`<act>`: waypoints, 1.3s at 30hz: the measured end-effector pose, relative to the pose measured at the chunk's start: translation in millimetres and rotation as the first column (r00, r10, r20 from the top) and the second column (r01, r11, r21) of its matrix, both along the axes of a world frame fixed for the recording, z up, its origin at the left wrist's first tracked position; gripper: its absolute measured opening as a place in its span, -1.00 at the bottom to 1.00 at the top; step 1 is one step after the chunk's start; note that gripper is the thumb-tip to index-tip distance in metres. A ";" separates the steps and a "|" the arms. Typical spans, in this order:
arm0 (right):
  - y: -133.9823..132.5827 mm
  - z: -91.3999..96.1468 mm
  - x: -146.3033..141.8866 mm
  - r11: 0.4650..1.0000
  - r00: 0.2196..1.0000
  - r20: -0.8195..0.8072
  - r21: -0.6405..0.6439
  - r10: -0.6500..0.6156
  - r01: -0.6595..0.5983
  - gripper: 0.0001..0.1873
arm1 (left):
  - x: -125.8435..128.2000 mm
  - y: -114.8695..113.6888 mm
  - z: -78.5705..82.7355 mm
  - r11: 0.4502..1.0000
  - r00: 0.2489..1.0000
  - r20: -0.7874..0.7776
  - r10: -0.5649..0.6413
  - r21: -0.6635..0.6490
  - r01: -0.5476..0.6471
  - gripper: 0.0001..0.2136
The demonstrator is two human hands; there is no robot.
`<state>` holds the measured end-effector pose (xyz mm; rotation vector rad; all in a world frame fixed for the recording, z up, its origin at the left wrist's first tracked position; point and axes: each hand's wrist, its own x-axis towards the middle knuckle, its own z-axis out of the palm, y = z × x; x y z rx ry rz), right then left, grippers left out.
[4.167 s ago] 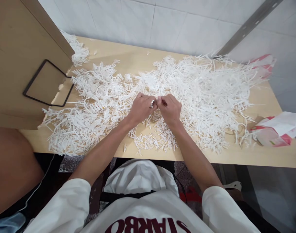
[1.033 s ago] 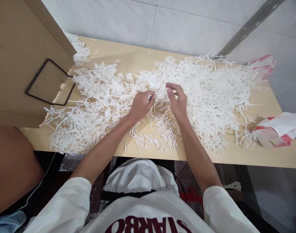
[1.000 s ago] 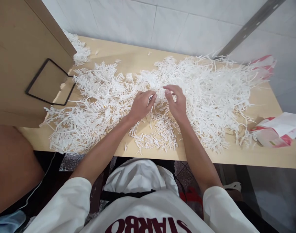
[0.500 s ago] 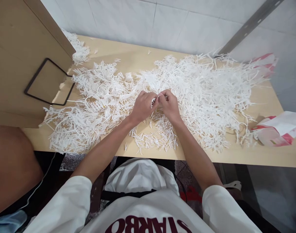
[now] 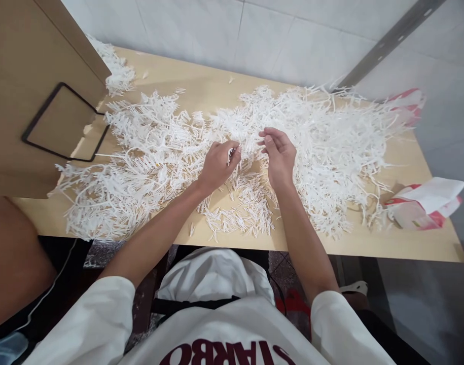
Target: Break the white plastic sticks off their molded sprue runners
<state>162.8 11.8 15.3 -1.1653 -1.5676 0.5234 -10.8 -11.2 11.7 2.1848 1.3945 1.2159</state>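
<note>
My left hand (image 5: pixel 219 166) is curled closed over the middle of the table, gripping a small white branched plastic piece (image 5: pixel 230 155) that shows between thumb and forefinger. To its right, my right hand (image 5: pixel 281 156) is open, its fingers bent and apart, with nothing visible in them. Under and beyond it spreads a big heap of white branched plastic strands (image 5: pixel 330 147). Another tangled heap of the same strands (image 5: pixel 140 147) lies left of my left hand. Short loose white sticks (image 5: pixel 250 205) are scattered between my forearms.
A cardboard box (image 5: pixel 45 56) with a black wire frame (image 5: pixel 37 119) against it stands at the left. At the right end of the wooden table (image 5: pixel 368 246) lies a red-and-white bag (image 5: pixel 425 203). A tiled wall (image 5: pixel 201 35) backs the table. Another person's bare limb (image 5: pixel 14 258) shows lower left.
My hands, together before, are now apart. The right one has moved right and slightly up, with its fingers opened. My left hand has shifted a little left, still gripping the white piece.
</note>
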 end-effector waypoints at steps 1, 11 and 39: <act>-4.2 5.7 -1.8 1.000 0.999 0.043 0.004 0.030 -0.030 -0.54 | -0.9 1.8 -0.2 1.000 1.000 0.009 0.015 -0.016 -0.015 -0.71; -11.4 15.3 -0.4 0.974 0.891 0.408 0.019 0.199 -0.226 -0.75 | -3.9 3.4 5.7 0.999 0.999 -0.038 -0.004 -0.034 0.003 -0.66; -14.3 16.4 -14.8 0.978 0.953 0.225 -0.091 0.202 -0.186 -0.69 | -7.8 6.5 8.5 0.984 0.990 -0.072 -0.120 -0.139 0.109 -0.73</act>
